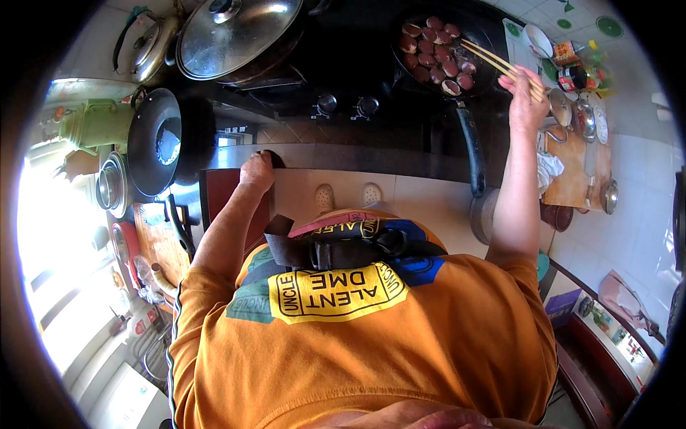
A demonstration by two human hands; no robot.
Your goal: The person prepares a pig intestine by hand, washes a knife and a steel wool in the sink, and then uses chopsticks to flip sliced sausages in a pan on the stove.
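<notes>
My right hand (524,102) grips a pair of wooden chopsticks (490,58) beside the frying pan. Their tips reach over the right part of the black frying pan (485,45), close to the food. Several dark reddish-brown round slices (442,52) with pale edges lie in that pan, mostly in its left and middle parts. The pan's black handle (471,145) points back towards me. At the front edge of the counter, my left hand (257,171) is curled next to a small dark object (276,159); whether it holds that object is unclear.
A large pot with a glass lid (241,32) occupies the left burner, near a metal kettle (153,45). Two stove knobs (368,105) face me. A black wok (153,142) stands at left. Sauce bottles (573,79) and a wooden board (576,161) are at right.
</notes>
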